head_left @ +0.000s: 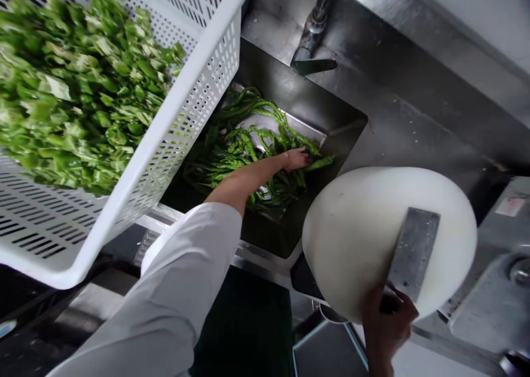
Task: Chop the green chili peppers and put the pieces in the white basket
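Observation:
My left hand (296, 158) reaches down into a steel sink (343, 131) and closes on a few of the long green peppers (232, 150) piled there. My right hand (387, 324) grips the dark handle of a cleaver (414, 253), whose flat blade lies on a round white cutting board (356, 233) to the right of the sink. My left arm wears a white sleeve (178, 288).
A white perforated plastic basket (182, 117) full of chopped green pepper pieces (78, 84) stands at the left, overhanging the sink. A faucet (314, 29) rises behind the sink. Steel counter (418, 106) runs along the back and right.

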The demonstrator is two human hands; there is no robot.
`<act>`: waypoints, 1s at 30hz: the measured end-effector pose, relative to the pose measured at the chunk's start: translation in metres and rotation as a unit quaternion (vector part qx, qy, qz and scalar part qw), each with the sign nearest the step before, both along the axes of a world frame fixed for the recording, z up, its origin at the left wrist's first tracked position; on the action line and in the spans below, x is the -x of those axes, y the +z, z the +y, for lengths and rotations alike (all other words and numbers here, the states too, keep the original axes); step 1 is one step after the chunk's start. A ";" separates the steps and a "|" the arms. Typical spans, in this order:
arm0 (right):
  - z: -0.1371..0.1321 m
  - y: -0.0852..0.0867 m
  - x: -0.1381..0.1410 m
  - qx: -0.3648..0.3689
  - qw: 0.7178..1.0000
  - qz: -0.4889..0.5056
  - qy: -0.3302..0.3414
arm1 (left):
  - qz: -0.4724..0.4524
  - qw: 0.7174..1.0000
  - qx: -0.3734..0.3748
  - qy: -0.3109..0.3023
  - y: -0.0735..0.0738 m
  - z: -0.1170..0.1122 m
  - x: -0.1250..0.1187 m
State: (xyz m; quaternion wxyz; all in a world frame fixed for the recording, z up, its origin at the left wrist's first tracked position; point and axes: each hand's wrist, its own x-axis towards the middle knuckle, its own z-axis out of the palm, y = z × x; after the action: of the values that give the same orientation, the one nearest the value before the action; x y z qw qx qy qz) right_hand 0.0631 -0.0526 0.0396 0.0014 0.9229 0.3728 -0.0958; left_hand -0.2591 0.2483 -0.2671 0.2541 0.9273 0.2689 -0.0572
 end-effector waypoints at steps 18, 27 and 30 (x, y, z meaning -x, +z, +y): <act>0.002 -0.002 -0.004 -0.006 0.997 0.040 0.061 | 0.080 0.975 0.030 0.204 0.127 -0.081 0.091; 0.005 -0.002 -0.007 -0.019 0.986 0.100 0.129 | 0.065 0.881 -0.031 0.467 0.294 -0.098 0.097; 0.006 -0.004 -0.013 -0.026 0.980 0.124 0.156 | 0.019 0.817 -0.021 0.576 0.340 -0.102 0.082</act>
State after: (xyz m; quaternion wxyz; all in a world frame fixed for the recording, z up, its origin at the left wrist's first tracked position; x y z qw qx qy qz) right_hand 0.0765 -0.0467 0.0353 -0.0540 0.8342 0.5118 -0.1981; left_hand -0.3414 0.1461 0.0730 0.2160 0.6067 0.7600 0.0876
